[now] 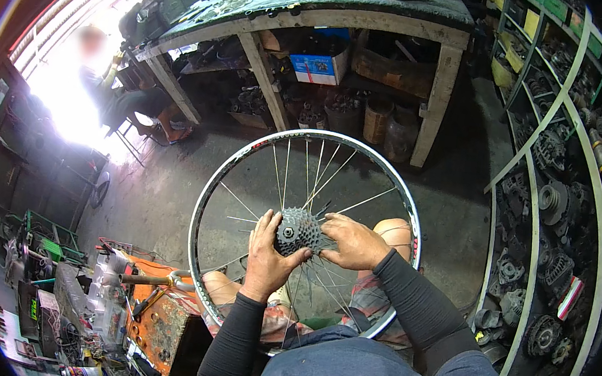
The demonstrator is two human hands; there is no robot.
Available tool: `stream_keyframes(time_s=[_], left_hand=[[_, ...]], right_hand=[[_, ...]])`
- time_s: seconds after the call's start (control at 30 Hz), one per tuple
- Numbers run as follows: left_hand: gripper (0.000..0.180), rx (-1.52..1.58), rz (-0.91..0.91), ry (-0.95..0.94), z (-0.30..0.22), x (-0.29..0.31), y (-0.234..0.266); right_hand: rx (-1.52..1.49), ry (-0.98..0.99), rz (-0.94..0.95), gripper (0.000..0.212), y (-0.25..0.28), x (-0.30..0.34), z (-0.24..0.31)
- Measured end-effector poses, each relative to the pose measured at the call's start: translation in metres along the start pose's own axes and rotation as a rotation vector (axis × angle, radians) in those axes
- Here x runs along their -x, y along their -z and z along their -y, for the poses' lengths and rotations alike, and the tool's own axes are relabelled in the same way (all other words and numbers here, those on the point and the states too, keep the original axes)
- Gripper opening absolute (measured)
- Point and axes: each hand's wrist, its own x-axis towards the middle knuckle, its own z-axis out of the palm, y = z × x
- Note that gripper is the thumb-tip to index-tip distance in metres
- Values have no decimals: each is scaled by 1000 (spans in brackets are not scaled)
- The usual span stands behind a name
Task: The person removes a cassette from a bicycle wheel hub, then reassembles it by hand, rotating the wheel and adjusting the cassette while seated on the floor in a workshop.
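A bicycle wheel (196,225) with a black and silver rim lies across my lap, many of its spokes (287,168) running in to the middle. At its hub sits a dark multi-gear cassette (298,233), with the axle end facing up. My left hand (265,261) is wrapped around the cassette's left and near side, thumb along its lower edge. Just right of the cassette, my right hand (354,242) has its fingers curled together among the spokes by the hub; what they pinch is hidden. Some spokes stick out at odd angles, their outer ends apart from the rim.
A workbench (318,5) with loaded shelves stands ahead. Metal shelving (538,211) full of machine parts lines the right. An orange worn stand (158,319) with tools is close on my left, beside clutter. A person (118,91) sits at the far left by the bright doorway.
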Motion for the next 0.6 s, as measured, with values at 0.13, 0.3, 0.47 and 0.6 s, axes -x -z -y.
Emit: stream_keyframes(time_s=[0.13,0.3,0.47,0.6], left_hand=[[109,21,-20,-11,1,1,-1],[106,83,-5,7,2,2,-2],[106,107,3,18,0,1,0],[105,121,6,16,1,1,-1]], right_hand=[[-5,15,-22,62,-4,1,-4],[-6,0,-1,62,2,1,1],[2,9,-7,61,-1,2,0],[5,11,2,61,0,2,-2]])
